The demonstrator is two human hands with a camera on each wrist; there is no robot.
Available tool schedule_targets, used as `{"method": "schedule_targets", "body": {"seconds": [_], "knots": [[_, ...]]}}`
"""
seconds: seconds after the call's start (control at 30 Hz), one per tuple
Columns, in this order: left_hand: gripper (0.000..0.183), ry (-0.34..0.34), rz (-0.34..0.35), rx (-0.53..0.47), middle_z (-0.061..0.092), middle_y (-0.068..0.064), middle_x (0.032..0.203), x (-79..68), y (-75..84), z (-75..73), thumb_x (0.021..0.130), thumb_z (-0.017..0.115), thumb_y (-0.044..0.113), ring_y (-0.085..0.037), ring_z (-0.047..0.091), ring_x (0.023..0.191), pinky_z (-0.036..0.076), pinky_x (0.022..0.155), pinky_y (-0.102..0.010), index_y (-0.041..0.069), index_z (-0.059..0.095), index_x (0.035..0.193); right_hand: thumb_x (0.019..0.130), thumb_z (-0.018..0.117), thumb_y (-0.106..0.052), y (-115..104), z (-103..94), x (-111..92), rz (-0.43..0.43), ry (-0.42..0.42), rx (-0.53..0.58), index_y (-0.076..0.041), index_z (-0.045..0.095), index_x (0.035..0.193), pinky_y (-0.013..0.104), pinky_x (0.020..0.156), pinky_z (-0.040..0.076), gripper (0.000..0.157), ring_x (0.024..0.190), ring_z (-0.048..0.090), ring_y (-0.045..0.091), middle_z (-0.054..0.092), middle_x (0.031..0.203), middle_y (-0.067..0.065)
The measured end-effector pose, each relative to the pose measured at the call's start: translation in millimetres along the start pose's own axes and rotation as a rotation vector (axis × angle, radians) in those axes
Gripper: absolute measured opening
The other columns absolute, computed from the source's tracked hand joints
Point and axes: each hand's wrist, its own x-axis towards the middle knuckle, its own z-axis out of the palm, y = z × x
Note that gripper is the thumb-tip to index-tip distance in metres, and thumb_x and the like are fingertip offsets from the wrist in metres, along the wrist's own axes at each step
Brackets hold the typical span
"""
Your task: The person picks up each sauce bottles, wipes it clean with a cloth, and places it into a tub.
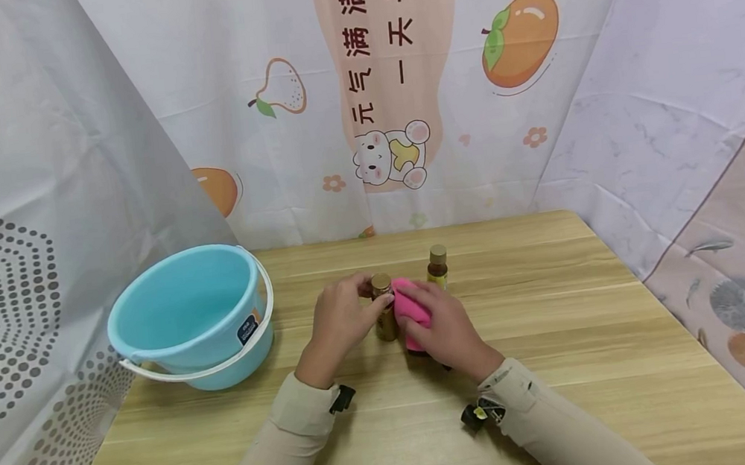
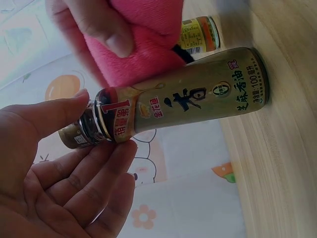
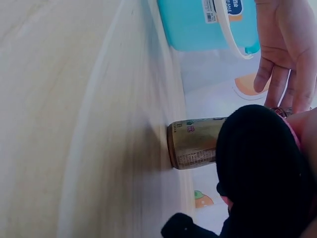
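A sesame oil bottle with a gold cap stands upright on the wooden table, its label facing the left wrist camera. My left hand holds it by the neck, thumb on one side and fingers on the other. In my right hand is a bunched pink fuzzy cloth, pressed against the bottle's side. A black rounded piece by the right hand blocks much of the right wrist view; its kind cannot be told. Just behind the cloth stands a second bottle with a yellow label.
A light blue bucket with a white handle stands at the table's left. The wooden table extends to the right of the hands. Behind it hangs a printed white curtain.
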Motion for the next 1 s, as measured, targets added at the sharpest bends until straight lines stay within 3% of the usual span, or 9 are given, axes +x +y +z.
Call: {"method": "schedule_targets", "body": {"seconds": [0.17, 0.4, 0.63, 1.0], "knots": [[0.031, 0.001, 0.002, 0.008, 0.079, 0.000, 0.096, -0.2, -0.2, 0.3, 0.090, 0.081, 0.041, -0.021, 0.076, 0.094, 0.059, 0.076, -0.042, 0.016, 0.076, 0.107, 0.092, 0.077, -0.023, -0.1, -0.8, 0.6, -0.028, 0.061, 0.016, -0.016, 0.066, 0.141, 0.032, 0.073, 0.060, 0.051, 0.102, 0.068, 0.025, 0.061, 0.143, 0.013], [0.028, -0.003, 0.004, 0.009, 0.079, 0.001, 0.095, 0.3, 0.4, -0.2, 0.090, 0.082, 0.041, -0.020, 0.076, 0.093, 0.058, 0.073, -0.040, 0.017, 0.075, 0.104, 0.092, 0.079, -0.020, 1.6, -0.7, 1.1, -0.121, 0.137, 0.035, -0.019, 0.066, 0.141, 0.042, 0.082, 0.063, 0.051, 0.114, 0.069, 0.030, 0.058, 0.147, 0.014], [0.028, -0.008, -0.001, 0.003, 0.080, 0.002, 0.095, 0.8, 1.5, -0.7, 0.089, 0.082, 0.041, -0.019, 0.076, 0.095, 0.059, 0.078, -0.042, 0.018, 0.076, 0.104, 0.092, 0.079, -0.019, 1.3, 0.2, -0.2, -0.108, 0.099, 0.015, -0.016, 0.066, 0.141, 0.047, 0.087, 0.062, 0.051, 0.122, 0.064, 0.036, 0.057, 0.148, 0.020], [0.033, 0.000, 0.006, 0.012, 0.080, -0.001, 0.096, 0.0, -0.9, 0.8, 0.090, 0.081, 0.041, -0.021, 0.076, 0.093, 0.060, 0.078, -0.043, 0.014, 0.076, 0.108, 0.093, 0.078, -0.022, 4.9, 4.3, -0.5, -0.072, 0.045, -0.011, -0.015, 0.065, 0.141, 0.041, 0.083, 0.061, 0.050, 0.108, 0.067, 0.025, 0.062, 0.139, 0.012]]}}
